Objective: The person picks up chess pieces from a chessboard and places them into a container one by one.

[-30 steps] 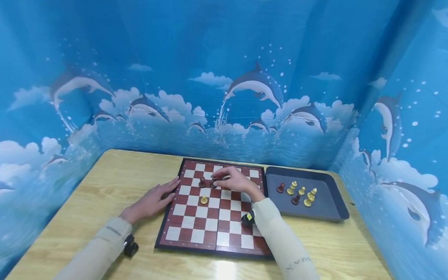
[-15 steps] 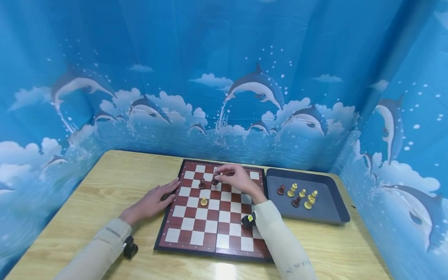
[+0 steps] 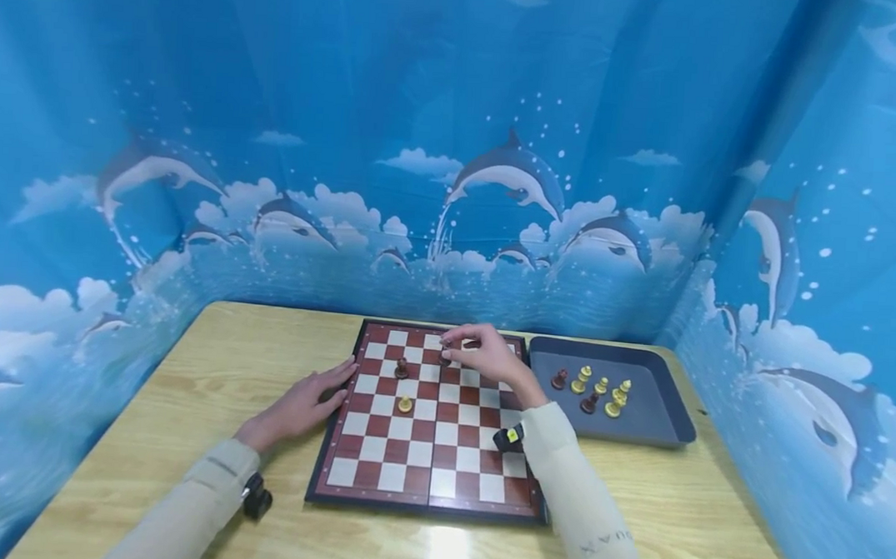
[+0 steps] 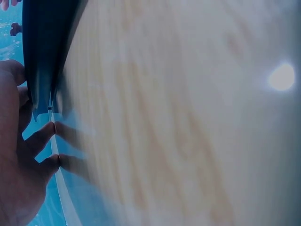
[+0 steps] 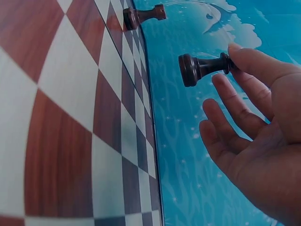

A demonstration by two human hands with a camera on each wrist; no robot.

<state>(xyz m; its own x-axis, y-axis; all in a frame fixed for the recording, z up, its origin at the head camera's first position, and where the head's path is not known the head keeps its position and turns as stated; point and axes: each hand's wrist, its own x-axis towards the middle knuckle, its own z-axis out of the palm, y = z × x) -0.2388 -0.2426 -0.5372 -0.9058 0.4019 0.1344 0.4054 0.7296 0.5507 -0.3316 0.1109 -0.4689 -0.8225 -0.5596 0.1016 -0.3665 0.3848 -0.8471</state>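
the right hand's grip (image 5: 265, 141), the nearer one, is pinched on the top of the dark chess piece (image 5: 205, 68), whose long axis stands nearly upright, base toward the chessboard (image 5: 61, 160).

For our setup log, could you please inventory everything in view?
Board: 1, brown-white, on table
Held piece: 1, dark, above board
Rook: 1, dark, on board
Light piece: 1, gold, on board
Tray: 1, grey, right of board
Dark pieces: 2, brown, in tray
Light pieces: at least 4, gold, in tray
Table: 1, light wood, under board
Dolphin backdrop: 1, blue, behind table
Wrist devices: 2, black, at wrists
Sleeves: 2, cream, on arms
Left hand: 1, at board's left edge
Right hand: 1, pinching held piece
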